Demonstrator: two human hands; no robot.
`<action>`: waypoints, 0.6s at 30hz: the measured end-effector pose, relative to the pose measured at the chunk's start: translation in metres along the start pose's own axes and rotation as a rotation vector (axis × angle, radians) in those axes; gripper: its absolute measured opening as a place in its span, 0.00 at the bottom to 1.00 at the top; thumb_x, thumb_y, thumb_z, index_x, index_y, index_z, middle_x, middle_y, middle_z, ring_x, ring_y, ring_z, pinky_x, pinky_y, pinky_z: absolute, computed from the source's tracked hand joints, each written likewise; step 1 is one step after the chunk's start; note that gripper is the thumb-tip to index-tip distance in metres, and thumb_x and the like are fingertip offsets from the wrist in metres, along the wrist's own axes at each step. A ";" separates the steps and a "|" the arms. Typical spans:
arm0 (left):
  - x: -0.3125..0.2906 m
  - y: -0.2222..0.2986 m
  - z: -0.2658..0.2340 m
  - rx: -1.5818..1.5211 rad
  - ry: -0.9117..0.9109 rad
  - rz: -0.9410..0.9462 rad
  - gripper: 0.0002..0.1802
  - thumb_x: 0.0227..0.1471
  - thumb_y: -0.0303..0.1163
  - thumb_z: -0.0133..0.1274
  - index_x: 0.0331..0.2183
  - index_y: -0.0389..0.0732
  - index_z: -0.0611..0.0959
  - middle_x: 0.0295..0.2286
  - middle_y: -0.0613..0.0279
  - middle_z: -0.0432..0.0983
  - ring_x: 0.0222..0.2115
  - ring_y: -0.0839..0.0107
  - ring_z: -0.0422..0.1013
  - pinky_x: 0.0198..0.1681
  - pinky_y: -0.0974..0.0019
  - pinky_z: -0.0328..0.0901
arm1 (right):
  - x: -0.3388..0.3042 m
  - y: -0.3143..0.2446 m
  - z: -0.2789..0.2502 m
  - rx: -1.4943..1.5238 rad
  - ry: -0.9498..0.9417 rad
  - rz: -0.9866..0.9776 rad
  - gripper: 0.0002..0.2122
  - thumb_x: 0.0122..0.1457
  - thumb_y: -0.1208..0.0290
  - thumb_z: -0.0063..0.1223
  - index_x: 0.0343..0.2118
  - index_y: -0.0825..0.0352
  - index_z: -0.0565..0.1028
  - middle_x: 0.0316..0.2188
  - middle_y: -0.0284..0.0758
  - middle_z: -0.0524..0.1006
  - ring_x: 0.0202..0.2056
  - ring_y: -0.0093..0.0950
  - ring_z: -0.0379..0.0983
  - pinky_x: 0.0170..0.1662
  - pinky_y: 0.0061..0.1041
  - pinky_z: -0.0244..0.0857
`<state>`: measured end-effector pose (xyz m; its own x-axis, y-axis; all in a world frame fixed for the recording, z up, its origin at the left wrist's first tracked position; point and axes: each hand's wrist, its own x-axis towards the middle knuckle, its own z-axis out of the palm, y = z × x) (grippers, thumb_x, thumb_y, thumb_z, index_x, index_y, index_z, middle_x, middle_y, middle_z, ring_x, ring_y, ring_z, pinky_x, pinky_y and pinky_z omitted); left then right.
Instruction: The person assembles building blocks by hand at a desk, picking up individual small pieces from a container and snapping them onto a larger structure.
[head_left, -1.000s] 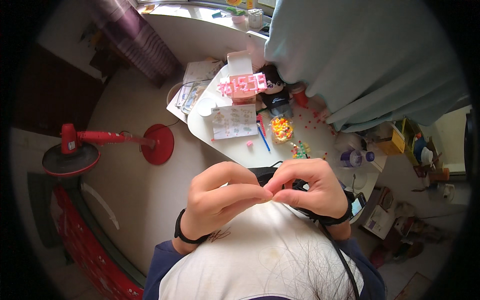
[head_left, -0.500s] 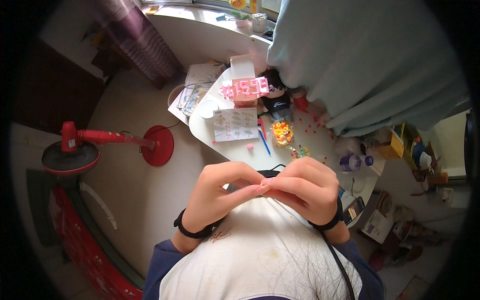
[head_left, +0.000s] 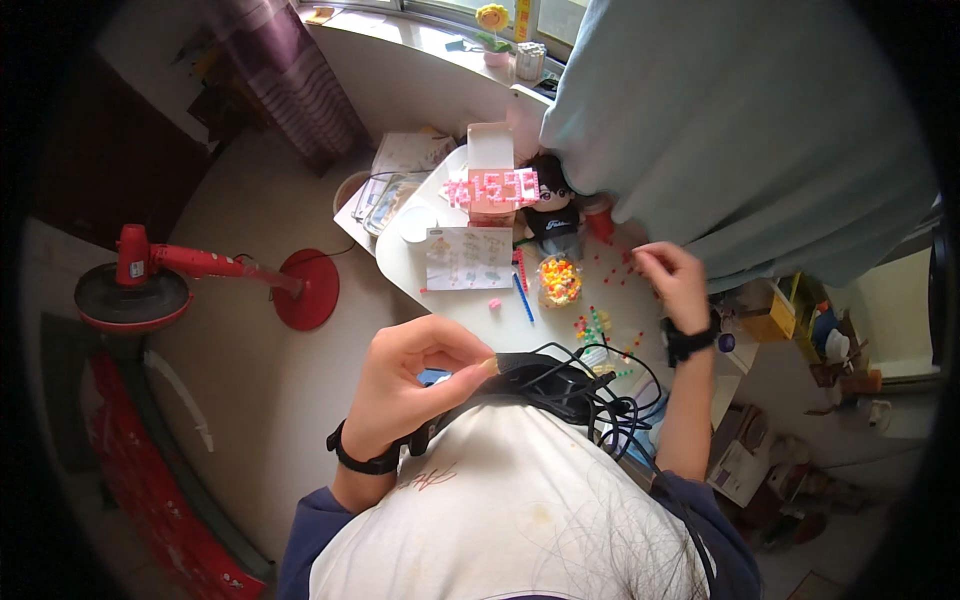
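Note:
My left hand (head_left: 425, 375) is in front of my chest, thumb and forefinger pinched together. Something tiny and pale yellow may be at the fingertips, too small to name. Out over the right part of the white table, my right hand (head_left: 675, 285) has its fingers curled and the tips together; what they hold, if anything, is hidden. Nearest to it lie scattered red beads (head_left: 612, 272). Left of them stands a clear container of yellow, orange and red beads (head_left: 560, 282). Green and mixed beads (head_left: 592, 325) lie in front of it.
On the white table (head_left: 480, 335) are a printed sheet (head_left: 468, 258), a blue stick (head_left: 525, 297), a small pink piece (head_left: 495, 303), a pink beaded piece (head_left: 490, 187) over a box, and a doll (head_left: 552, 215). Black cables (head_left: 600, 395) bunch before my lap. A red fan (head_left: 135, 285) stands left.
My right hand has left my left hand and moved forward and right over the table. The left hand has shifted slightly left, still pinched. The black cables now show.

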<state>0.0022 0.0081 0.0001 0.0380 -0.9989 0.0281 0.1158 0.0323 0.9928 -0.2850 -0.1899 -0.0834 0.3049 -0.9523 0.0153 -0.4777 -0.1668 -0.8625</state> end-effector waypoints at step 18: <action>0.005 0.006 0.007 0.010 -0.022 -0.091 0.06 0.53 0.21 0.52 0.34 0.30 0.81 0.27 0.56 0.78 0.28 0.74 0.76 0.32 0.76 0.70 | 0.067 0.093 0.114 -0.780 -0.407 0.036 0.10 0.46 0.61 0.62 0.27 0.61 0.82 0.26 0.40 0.80 0.30 0.36 0.77 0.37 0.33 0.70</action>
<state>-0.0034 0.0032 0.0066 0.0062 -0.9982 -0.0596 0.1078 -0.0586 0.9924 -0.2146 -0.2396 -0.2202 0.4775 -0.8202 -0.3149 -0.8740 -0.4069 -0.2655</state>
